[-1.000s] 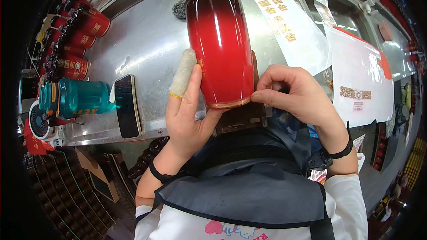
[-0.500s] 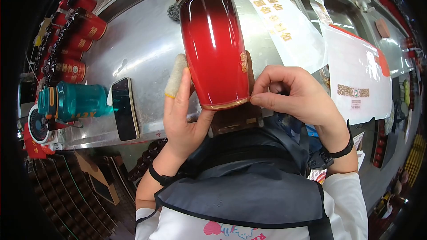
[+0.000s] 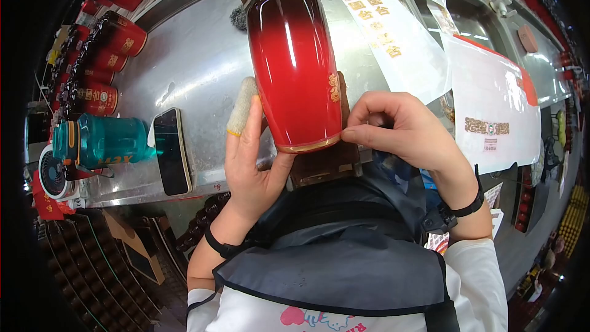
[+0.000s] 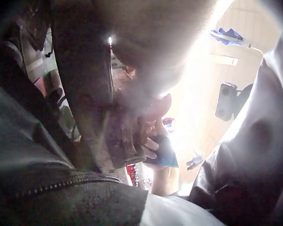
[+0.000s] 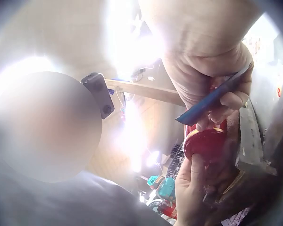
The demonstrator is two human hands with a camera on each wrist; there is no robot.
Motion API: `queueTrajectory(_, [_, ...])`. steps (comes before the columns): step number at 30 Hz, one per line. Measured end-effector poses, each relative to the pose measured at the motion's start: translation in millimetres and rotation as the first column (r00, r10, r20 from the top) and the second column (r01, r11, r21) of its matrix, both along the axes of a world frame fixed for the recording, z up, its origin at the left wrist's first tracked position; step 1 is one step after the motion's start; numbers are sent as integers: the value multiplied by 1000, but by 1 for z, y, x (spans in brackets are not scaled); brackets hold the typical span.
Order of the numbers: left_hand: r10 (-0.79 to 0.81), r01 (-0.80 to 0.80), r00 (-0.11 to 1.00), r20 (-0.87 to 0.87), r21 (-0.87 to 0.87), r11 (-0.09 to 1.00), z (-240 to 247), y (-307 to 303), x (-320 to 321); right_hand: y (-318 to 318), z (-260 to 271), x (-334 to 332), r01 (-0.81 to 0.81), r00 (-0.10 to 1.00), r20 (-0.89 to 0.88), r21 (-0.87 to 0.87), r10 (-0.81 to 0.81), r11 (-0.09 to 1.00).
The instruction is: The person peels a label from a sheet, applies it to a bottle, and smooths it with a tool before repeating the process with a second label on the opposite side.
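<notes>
Currently gripping blue strip in right hand at base rim of red bottle; pressing thumb to same base, with fingers of left hand straight along bottle's left side. Under bottle, brown stand; left of bottle, phone; farther, right of bottle, printed sheet.

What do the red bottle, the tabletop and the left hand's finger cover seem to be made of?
Red bottle: glossy glass or glazed ceramic, judging by sharp reflections; unclear which. Tabletop: probably stainless steel, grey with smeared metallic highlights. Finger cover: likely fabric, matte with a yellow rim.
</notes>
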State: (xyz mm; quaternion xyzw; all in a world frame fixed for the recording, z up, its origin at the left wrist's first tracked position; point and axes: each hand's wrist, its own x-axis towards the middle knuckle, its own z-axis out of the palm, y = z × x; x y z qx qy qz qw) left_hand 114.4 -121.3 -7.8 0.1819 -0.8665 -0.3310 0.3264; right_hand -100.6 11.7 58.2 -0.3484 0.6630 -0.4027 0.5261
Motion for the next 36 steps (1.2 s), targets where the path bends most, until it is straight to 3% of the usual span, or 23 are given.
queueTrajectory(5, [77,-57,991,110,-177,983,11,4,13,-2,-3,-1,-10,1000,-4,9,10,1000])
queueTrajectory(7, [-67,79,996,51,-300,951,9,2,29,-2,-5,-2,-14,1000,-18,19,15,1000])
queueTrajectory(10, [-161,158,987,23,-366,917,13,6,33,-4,-7,-2,-20,1000,13,10,20,1000])
queueTrajectory(17, [-192,188,980,60,-615,766,6,14,8,-3,-8,0,5,1000,-10,8,-5,1000])
queueTrajectory(19, [-156,192,981,112,-616,764,10,17,7,-2,-10,1,22,999,-26,-36,-23,999])
queueTrajectory(25, [-254,262,962,97,-589,765,22,2,21,-2,-13,0,11,1000,-21,-69,-13,998])
queueTrajectory(27, [-223,246,969,106,-505,828,29,2,24,-4,-6,-2,-17,1000,17,17,16,1000])
queueTrajectory(36, [-205,224,974,97,-567,793,35,10,-3,-6,-5,-3,-41,998,-53,47,44,998])
